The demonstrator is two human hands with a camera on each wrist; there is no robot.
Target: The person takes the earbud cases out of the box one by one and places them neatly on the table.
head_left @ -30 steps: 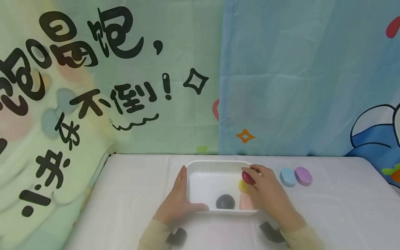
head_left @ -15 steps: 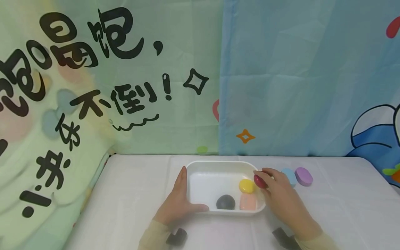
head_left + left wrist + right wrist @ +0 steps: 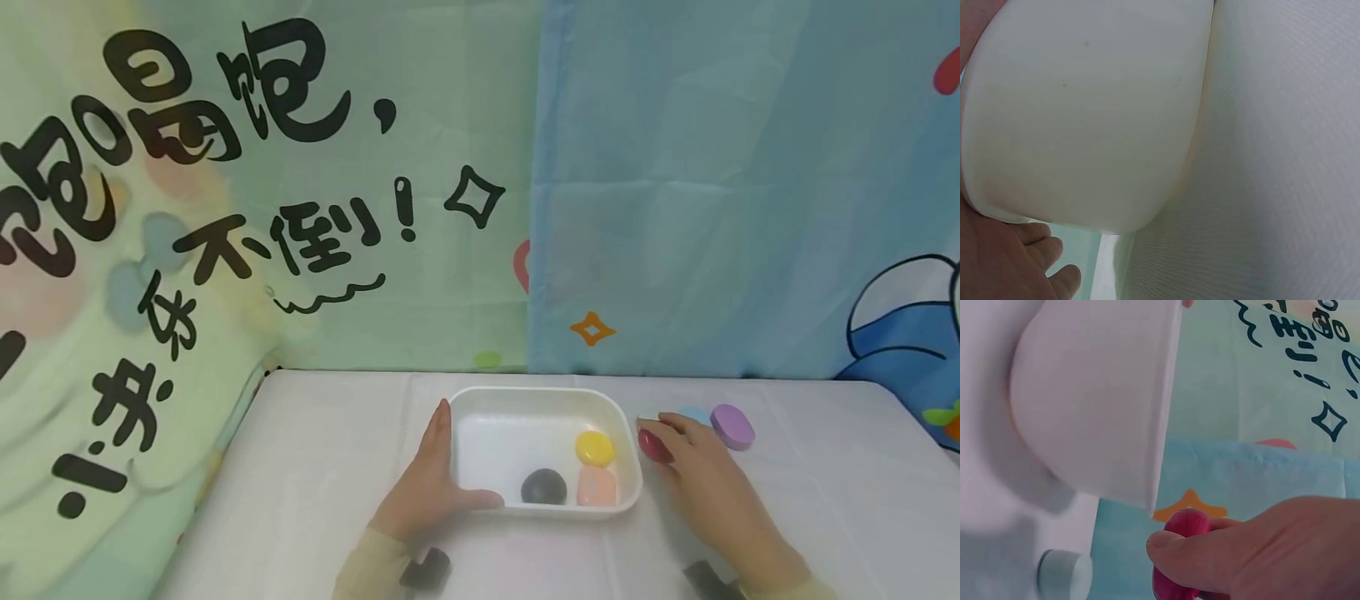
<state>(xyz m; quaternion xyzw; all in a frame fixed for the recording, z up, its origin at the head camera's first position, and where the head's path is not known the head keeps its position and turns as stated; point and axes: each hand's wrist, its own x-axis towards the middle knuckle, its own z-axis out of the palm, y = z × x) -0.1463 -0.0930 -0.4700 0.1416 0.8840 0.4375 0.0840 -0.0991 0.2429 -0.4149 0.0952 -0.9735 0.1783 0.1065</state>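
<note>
Head view: on white-covered desk [image 3: 322,450], white tray [image 3: 495,442], long side toward wearer. At its left end, left hand [image 3: 431,479], wide, fingers straight along the wall, thumb along near edge. Inside tray, by near wall: grey rounded piece [image 3: 543,487]; to its right, pink square piece [image 3: 597,488]; just behind that, yellow round piece [image 3: 595,448]. Off tray's right end, near rim but apart from it, right hand [image 3: 708,479], with red piece [image 3: 652,447] pinched between thumb and fingers. Behind that hand, partly hidden, blue disc [image 3: 697,413]; beside it, purple disc [image 3: 732,427], on desk. At the back, green cloth [image 3: 465,100] with black lettering, blue cloth [image 3: 712,183] to the right. Left wrist view: outer wall of tray, close up; below, palm and fingertips against its edge. Right wrist view: red piece held under thumb, clear of desk; tray wall above; blue disc low at left.
</note>
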